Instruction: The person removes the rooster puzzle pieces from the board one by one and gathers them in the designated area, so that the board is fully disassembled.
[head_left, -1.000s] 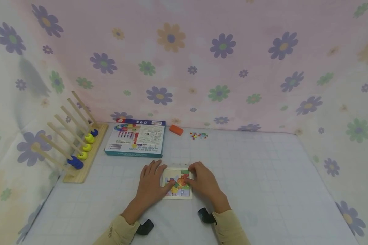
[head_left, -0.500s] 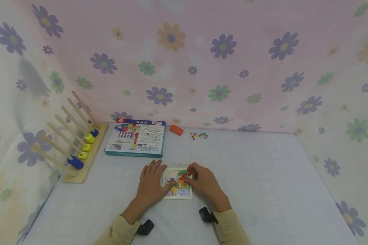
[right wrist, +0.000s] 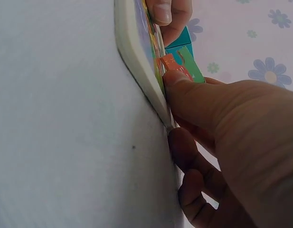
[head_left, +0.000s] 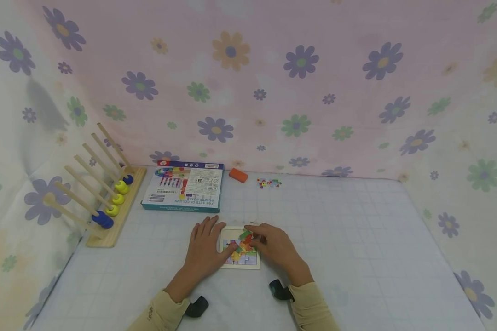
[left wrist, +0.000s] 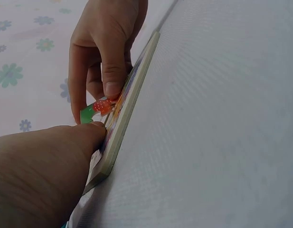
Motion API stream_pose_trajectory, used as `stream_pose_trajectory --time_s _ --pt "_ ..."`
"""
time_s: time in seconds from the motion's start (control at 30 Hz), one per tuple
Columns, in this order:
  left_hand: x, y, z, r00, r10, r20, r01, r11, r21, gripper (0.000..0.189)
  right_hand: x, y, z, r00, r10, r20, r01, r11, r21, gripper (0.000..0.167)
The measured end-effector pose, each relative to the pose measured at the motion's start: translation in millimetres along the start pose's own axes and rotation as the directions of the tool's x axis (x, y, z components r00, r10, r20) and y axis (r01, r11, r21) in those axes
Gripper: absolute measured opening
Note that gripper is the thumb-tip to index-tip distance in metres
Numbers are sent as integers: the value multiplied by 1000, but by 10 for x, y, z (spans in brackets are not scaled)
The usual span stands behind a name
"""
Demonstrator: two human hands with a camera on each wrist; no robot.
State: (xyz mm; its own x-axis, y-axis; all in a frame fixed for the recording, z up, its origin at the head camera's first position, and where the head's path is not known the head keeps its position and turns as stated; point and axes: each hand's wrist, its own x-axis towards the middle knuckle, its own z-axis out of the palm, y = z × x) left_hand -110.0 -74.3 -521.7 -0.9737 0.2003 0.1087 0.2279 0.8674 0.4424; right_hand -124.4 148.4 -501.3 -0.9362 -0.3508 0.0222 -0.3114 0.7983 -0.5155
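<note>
A small jigsaw puzzle in a pale wooden tray [head_left: 248, 267] lies on the table in the head view. My left hand [head_left: 203, 246] rests at its left side, fingers spread and fairly straight, thumb pressing on the picture. With thumb and fingers, my right hand [head_left: 279, 248] pinches a green and red puzzle piece [right wrist: 188, 66] at the tray's upper right. In the left wrist view this puzzle piece [left wrist: 89, 111] stands tilted up from the tray [left wrist: 129, 107], close to the left thumb. The fingers partly hide the picture and the piece's lower edge.
Behind the hands lie a flat toy box [head_left: 184, 188], an orange block [head_left: 238, 175] and several loose puzzle pieces [head_left: 268, 183]. On the left stands a wooden peg rack [head_left: 122, 216] with blue and yellow beads. Floral cloth [head_left: 265, 105] hangs behind the table.
The green and red piece, flat in the tray's upper right corner a second ago, is now tilted up. My right fingers have moved slightly left with it; my left hand has stayed put.
</note>
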Motion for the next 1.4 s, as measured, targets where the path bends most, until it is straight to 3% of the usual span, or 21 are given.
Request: stream_pose_trajectory --time_s 0.23,0.47,0.67,0.8,1.07,1.4 --pt "11 -2 12 1000 4 -3 -4 1000 9 69 -3 28 -1 999 -23 -43 23 1000 20 38" --pt "9 23 -18 1000 0 -6 0 1000 0 68 -11 59 8 997 -59 -51 62 996 64 47" --pt "0 34 -32 1000 -2 1 2 1000 -6 68 -15 78 39 994 -84 -68 87 995 43 37" --pt "-6 9 -16 1000 -9 3 9 1000 -3 69 11 76 36 997 -72 -27 73 995 64 35" --pt "-5 -23 0 1000 -18 5 18 1000 5 69 126 58 -64 990 -65 127 61 998 34 34" --pt "10 -10 18 1000 -13 13 13 1000 4 70 177 19 -102 986 -41 164 47 998 -33 25"
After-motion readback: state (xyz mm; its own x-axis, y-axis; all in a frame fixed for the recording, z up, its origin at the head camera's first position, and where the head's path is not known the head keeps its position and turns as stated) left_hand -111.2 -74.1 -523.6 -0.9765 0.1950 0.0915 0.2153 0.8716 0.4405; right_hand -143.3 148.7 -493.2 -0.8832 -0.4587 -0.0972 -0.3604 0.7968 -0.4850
